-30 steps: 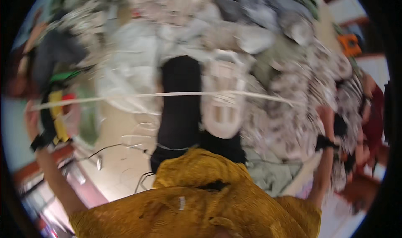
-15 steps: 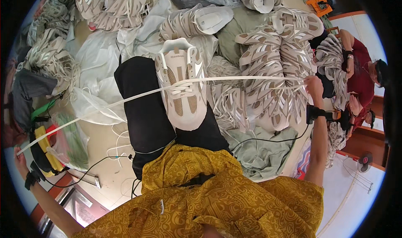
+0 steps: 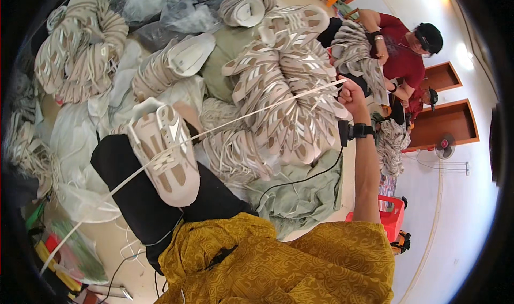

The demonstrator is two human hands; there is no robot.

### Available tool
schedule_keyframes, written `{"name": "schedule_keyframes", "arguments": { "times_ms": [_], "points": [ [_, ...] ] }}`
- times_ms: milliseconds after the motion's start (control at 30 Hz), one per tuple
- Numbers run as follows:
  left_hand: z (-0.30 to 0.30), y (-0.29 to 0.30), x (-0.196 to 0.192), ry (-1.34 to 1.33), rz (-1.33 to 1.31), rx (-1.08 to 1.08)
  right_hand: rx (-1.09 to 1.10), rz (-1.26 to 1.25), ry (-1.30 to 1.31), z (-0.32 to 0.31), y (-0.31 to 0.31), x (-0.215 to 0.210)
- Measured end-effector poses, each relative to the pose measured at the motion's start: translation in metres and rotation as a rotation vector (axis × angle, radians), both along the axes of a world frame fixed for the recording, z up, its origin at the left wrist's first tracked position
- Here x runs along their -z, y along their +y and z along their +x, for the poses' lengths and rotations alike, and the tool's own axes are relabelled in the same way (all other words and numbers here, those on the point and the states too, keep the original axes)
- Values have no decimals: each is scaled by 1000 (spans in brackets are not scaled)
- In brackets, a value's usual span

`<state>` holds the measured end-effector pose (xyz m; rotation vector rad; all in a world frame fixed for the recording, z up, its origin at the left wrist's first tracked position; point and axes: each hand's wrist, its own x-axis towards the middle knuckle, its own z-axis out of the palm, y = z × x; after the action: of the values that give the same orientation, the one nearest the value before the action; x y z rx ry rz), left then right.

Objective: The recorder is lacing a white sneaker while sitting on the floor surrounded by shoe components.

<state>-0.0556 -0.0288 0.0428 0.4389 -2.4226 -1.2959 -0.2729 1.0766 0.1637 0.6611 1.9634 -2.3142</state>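
A beige and white shoe (image 3: 163,157) lies sole-down on my black-trousered thigh (image 3: 134,197). A long white shoelace (image 3: 251,115) runs through its eyelets and is stretched taut in a diagonal line. My right hand (image 3: 350,94), with a black wrist strap, is raised at the right and closed on the lace's upper end. The lace's lower end runs off toward the dark lower-left rim (image 3: 45,266). My left hand is hidden there, outside the picture.
Heaps of beige shoe uppers (image 3: 278,90) and clear plastic bags (image 3: 69,138) lie in front of me on a green cloth (image 3: 305,197). A person in a red shirt (image 3: 399,52) handles uppers at the upper right. A red stool (image 3: 391,218) stands by my right elbow.
The view has swung down and left. My right hand has risen and drawn the lace into a steeper diagonal. My left hand has slipped out of the picture at the lower left.
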Motion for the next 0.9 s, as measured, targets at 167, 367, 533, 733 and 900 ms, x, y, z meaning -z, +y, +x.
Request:
{"name": "schedule_keyframes", "arguments": {
  "times_ms": [167, 367, 533, 733, 900],
  "points": [
    [-59, 37, 11, 75, 134, 61, 64, 335, 35, -6, -2, -1],
    [-136, 78, 26, 174, 303, 151, 203, 42, 240, -16, 6, -1],
    [-226, 146, 48, 324, 490, 235, 329, 88, 325, -11, 27, -4],
    [-288, 171, 49, 423, 639, 318, 490, 348, 288, -2, 53, -35],
    [-323, 190, 43, 452, 740, 376, 559, 557, 256, 0, 83, -45]
  ]
}}
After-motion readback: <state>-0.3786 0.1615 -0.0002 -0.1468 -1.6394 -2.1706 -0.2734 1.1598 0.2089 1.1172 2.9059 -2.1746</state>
